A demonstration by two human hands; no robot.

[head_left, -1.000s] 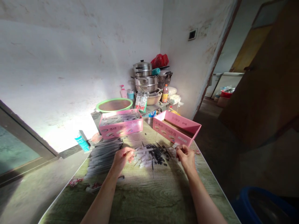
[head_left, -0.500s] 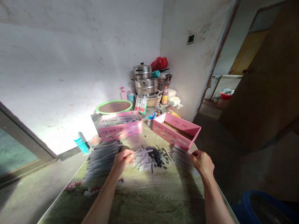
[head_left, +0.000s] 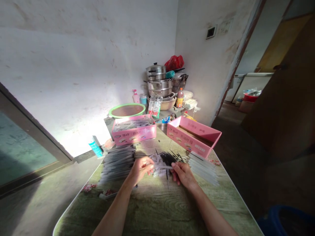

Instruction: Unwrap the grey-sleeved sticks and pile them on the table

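Right hand point(head_left: 183, 174), half a second ago by the right-hand row point(head_left: 203, 168), now at the central pile point(head_left: 167, 158) on the surface point(head_left: 172, 211), fingers pinched around a pale tube point(head_left: 165, 167), facing left hand point(head_left: 140, 169), fingertips nearly together, grip unclear, so both apparently work one spot.

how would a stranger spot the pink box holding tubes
Find the far end of the table. There, the left pink box stands in front of a green-rimmed basin. Thin pale tubes lie inside it, while the right pink box shows its brown bottom.
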